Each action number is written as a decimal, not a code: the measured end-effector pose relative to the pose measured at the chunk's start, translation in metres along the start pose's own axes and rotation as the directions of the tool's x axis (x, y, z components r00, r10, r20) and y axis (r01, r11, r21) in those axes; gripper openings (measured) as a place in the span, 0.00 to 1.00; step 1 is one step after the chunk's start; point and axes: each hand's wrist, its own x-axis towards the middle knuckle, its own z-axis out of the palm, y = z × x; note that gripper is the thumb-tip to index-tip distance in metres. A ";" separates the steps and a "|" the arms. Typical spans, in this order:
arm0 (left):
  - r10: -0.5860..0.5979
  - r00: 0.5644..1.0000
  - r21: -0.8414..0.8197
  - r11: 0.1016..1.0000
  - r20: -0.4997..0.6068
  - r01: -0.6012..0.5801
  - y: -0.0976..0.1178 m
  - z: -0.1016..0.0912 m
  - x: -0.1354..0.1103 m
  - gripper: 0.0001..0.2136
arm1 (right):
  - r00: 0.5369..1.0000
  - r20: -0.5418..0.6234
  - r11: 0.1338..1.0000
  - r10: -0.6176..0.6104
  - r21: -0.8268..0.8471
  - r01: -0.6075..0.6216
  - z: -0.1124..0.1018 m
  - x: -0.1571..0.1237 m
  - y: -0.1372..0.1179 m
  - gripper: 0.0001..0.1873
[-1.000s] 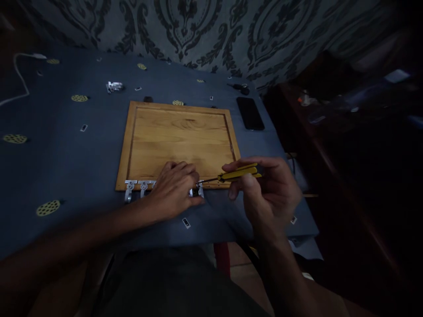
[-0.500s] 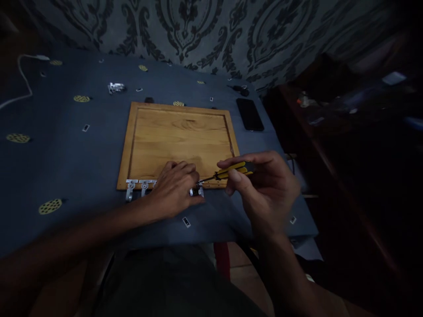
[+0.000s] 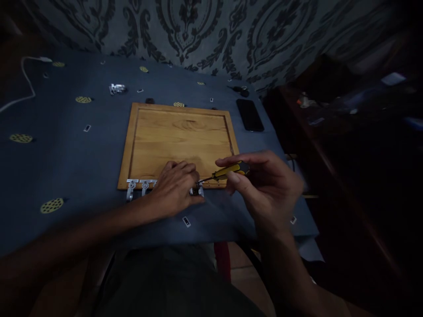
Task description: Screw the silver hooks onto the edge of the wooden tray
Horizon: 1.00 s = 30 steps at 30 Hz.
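A wooden panel (image 3: 183, 141) with a raised frame lies flat on the table. Metal hinges (image 3: 131, 187) sit in a row along its near edge. My left hand (image 3: 176, 187) rests over that edge, its fingers curled against another hinge (image 3: 200, 190) on the right, with the thumb below it. Part of the row is hidden under this hand. In my right hand (image 3: 267, 185) is a yellow-and-black screwdriver (image 3: 228, 171), pinched by the handle. Its shaft points left and down, the tip at the hinge beside my left fingers; the exact contact point is too small to tell.
A blue patterned cloth (image 3: 79, 163) covers the table. Beyond the panel lie loose hinges (image 3: 117, 89); a black phone (image 3: 250, 115) and a dark key-like item (image 3: 243, 91) are at the right. A white cable (image 3: 28, 81) runs along the left. A patterned wall stands behind.
The fingers of my right hand have shifted slightly on the screwdriver, and its handle has turned a little. My left hand stays in place on the hinge.
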 end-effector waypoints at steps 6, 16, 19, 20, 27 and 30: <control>0.006 1.000 -0.020 1.000 0.017 -0.005 0.001 -0.003 0.000 0.17 | 0.996 0.088 1.000 0.001 0.027 -0.004 -0.005 -0.001 0.001 0.14; -0.010 1.000 0.013 1.000 0.019 0.010 0.000 -0.001 0.001 0.20 | 0.999 -0.007 0.997 0.051 0.051 -0.051 0.000 0.000 0.001 0.06; -0.009 1.000 0.016 1.000 0.021 0.009 0.001 -0.002 0.001 0.20 | 0.998 0.023 0.996 0.063 0.060 -0.065 -0.002 0.000 0.001 0.09; -0.008 1.000 0.018 1.000 0.024 0.007 0.001 -0.002 0.001 0.19 | 0.997 0.035 0.997 0.062 0.052 -0.064 -0.003 0.000 0.002 0.11; -0.013 1.000 0.015 1.000 0.024 0.013 0.002 -0.002 0.000 0.20 | 1.000 0.023 1.000 0.014 0.006 -0.015 -0.006 -0.002 0.004 0.08; -0.005 1.000 0.009 1.000 -0.001 0.005 0.000 0.000 0.000 0.21 | 1.000 -0.014 1.000 0.018 0.018 -0.018 -0.003 -0.002 0.003 0.06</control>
